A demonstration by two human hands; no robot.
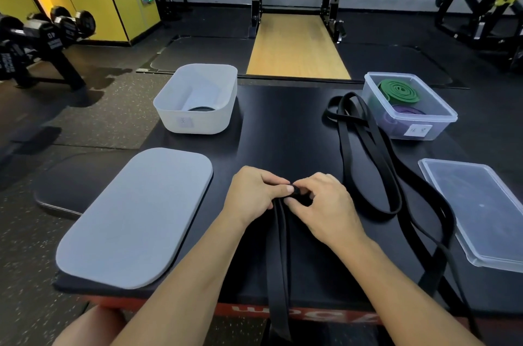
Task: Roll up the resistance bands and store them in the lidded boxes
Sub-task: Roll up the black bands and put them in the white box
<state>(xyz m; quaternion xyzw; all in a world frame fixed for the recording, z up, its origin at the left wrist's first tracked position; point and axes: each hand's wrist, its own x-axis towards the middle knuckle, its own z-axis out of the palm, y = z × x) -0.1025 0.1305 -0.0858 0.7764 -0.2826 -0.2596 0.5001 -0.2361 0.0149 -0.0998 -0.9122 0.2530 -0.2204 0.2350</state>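
Black band (278,260) cut off below; left hand (249,195), right hand (325,204) pinch half-hidden roll.

Left-hand grip (252,193) and right-hand grip (325,204) both pinch the small rolled end of the black band (278,246) on the tabletop (283,133); its tail hangs over the near edge. The white box (195,119) holds something dark, possibly a coiled band.

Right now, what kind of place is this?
Most likely a gym: black round-ended dumbbells stacked at the left, and a black-and-yellow steel squat rack ahead with a pale wooden lifting platform under it.
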